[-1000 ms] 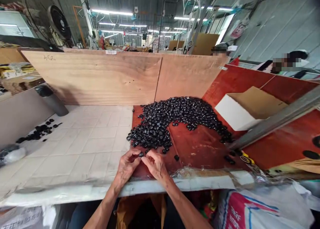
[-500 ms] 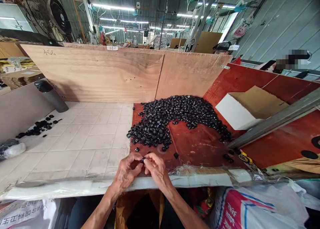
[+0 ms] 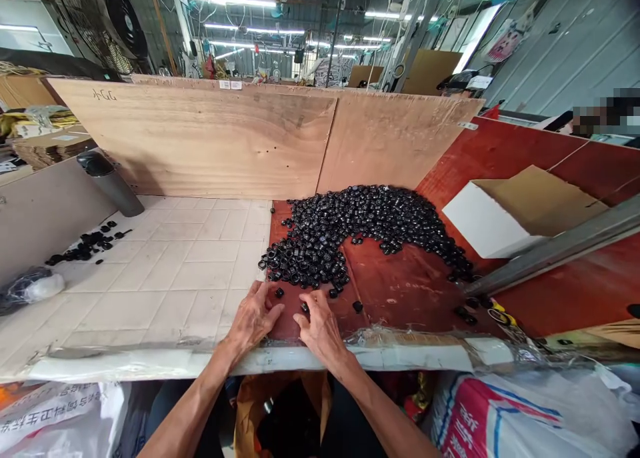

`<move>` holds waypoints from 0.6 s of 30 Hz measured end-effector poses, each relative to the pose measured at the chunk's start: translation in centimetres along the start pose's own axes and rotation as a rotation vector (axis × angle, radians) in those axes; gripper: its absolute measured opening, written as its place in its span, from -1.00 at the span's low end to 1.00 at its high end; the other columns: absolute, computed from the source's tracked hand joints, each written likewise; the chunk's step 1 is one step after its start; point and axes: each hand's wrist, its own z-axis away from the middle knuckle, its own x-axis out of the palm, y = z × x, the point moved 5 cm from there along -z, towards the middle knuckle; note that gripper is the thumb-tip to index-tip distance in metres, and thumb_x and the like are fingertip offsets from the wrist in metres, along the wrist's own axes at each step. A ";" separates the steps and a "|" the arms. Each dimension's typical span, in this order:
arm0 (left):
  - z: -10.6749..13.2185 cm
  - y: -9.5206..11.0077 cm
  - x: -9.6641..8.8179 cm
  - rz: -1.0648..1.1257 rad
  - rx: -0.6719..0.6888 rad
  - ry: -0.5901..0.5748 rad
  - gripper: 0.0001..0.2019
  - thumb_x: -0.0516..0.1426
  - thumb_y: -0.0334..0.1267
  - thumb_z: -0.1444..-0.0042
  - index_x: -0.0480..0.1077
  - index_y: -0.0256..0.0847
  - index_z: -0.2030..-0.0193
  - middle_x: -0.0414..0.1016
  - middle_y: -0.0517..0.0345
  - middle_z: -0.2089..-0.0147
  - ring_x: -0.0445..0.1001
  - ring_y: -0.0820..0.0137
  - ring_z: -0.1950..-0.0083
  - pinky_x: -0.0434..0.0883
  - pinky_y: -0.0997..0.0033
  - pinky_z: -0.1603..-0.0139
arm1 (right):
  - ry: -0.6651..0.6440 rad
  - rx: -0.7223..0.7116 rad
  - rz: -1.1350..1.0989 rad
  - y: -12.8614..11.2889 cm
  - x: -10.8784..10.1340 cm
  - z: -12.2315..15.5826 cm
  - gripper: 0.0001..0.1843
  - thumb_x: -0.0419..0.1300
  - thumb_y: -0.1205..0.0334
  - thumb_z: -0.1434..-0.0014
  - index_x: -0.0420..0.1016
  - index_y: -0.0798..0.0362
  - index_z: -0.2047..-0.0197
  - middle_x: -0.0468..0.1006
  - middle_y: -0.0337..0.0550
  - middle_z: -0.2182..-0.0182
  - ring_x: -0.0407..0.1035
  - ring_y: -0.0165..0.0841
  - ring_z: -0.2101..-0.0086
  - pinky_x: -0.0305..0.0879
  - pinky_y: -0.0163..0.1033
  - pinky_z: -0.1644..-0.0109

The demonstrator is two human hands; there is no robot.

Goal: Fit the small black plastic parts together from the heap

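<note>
A large heap of small black rubber rings (image 3: 360, 231) curves across a red-brown board (image 3: 400, 278) in front of me. My left hand (image 3: 254, 316) lies spread at the board's left edge, close to a loose ring (image 3: 279, 293). My right hand (image 3: 320, 328) rests on the board, with its fingertips beside another loose ring (image 3: 304, 307). Neither hand visibly holds anything. A third stray ring (image 3: 357, 306) sits to the right of my right hand. Further left, a small cluster of black rings (image 3: 87, 245) lies on white tiles (image 3: 175, 271).
A plywood panel (image 3: 200, 141) stands behind the heap. To the right are a white-and-cardboard box (image 3: 520, 208) and a metal bar (image 3: 555, 258). A grey cylinder with a black lid (image 3: 110, 181) stands at the tiles' far corner. Woven sacks (image 3: 525, 418) lie below the front edge.
My hands were together, pinching a small black ring at the fingertips, and now they have parted and lie flat on the board. A loose ring sits by my right fingertips. The view has tilted slightly.
</note>
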 end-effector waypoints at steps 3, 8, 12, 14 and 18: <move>-1.6 -1.0 2.3 -0.061 0.046 0.056 -0.71 0.22 -0.36 -0.13 0.46 -0.11 -0.02 0.51 0.12 0.13 0.55 0.32 0.26 0.55 0.24 0.10 | 0.003 -0.045 -0.026 0.8 0.9 -0.3 -0.69 0.20 0.52 -0.12 0.50 0.06 0.07 0.50 -0.02 0.17 0.49 -0.16 0.16 0.47 -0.11 0.03; -2.2 -2.1 3.3 0.098 -0.007 0.173 -0.69 0.20 -0.34 -0.17 0.41 -0.16 -0.07 0.51 0.16 0.21 0.52 0.36 0.36 0.55 0.28 0.21 | 0.096 0.013 -0.169 1.6 0.8 -1.2 -0.69 0.22 0.42 -0.20 0.48 0.05 -0.02 0.48 -0.07 0.18 0.45 -0.27 0.34 0.50 -0.17 0.18; -2.5 -2.4 0.8 -0.109 -0.047 0.443 -0.75 0.18 -0.35 -0.18 0.46 -0.17 0.00 0.46 0.00 0.07 0.54 0.16 0.10 0.54 0.04 -0.04 | 0.110 -0.075 -0.083 0.0 0.2 -1.4 -0.53 0.28 0.33 -0.24 0.43 0.04 -0.21 0.42 0.07 -0.02 0.46 -0.17 0.16 0.52 -0.04 0.00; -3.9 -2.5 -0.1 -0.207 -0.004 0.476 -0.66 0.17 -0.34 -0.22 0.45 -0.18 -0.14 0.41 -0.16 -0.15 0.43 -0.02 -0.21 0.42 -0.15 -0.26 | 0.039 -0.170 0.007 -1.2 0.6 -1.5 -0.43 0.33 0.28 -0.25 0.40 0.02 -0.31 0.34 0.14 -0.17 0.43 -0.07 0.01 0.48 0.04 -0.12; -8.7 -3.2 0.1 -0.255 0.164 0.294 -0.59 0.14 -0.24 -0.33 0.40 -0.15 -0.30 0.27 -0.16 -0.41 0.10 -0.10 -0.52 0.13 -0.31 -0.50 | -0.084 -0.238 0.192 -2.4 2.1 -1.9 -0.52 0.33 0.18 -0.33 0.48 0.00 -0.29 0.30 0.16 -0.28 0.38 0.07 -0.08 0.47 0.12 -0.12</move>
